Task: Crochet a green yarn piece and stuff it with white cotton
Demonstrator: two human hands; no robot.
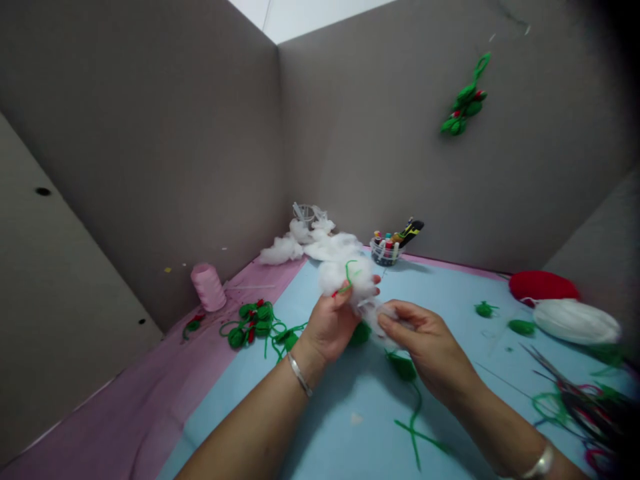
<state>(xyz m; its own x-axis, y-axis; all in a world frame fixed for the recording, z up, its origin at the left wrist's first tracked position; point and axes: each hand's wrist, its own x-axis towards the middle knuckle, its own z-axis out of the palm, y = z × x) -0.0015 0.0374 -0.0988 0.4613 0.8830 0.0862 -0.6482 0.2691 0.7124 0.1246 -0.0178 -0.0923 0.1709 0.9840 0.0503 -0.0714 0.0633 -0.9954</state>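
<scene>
My left hand holds a tuft of white polyester stuffing between its fingers, and a thin green strand sticks out of the tuft. My right hand pinches the lower end of the same stuffing with thumb and fingertips. Just below my hands, a small green yarn piece lies on the blue surface with a long green strand trailing from it. Another green piece sits partly hidden behind my left hand.
A heap of green yarn balls with red bits and a pink thread cone stand on pink cloth. Loose stuffing and a thread basket lie at the back. Red and white rounded objects and tangled wires lie right. A green ornament hangs on the grey wall.
</scene>
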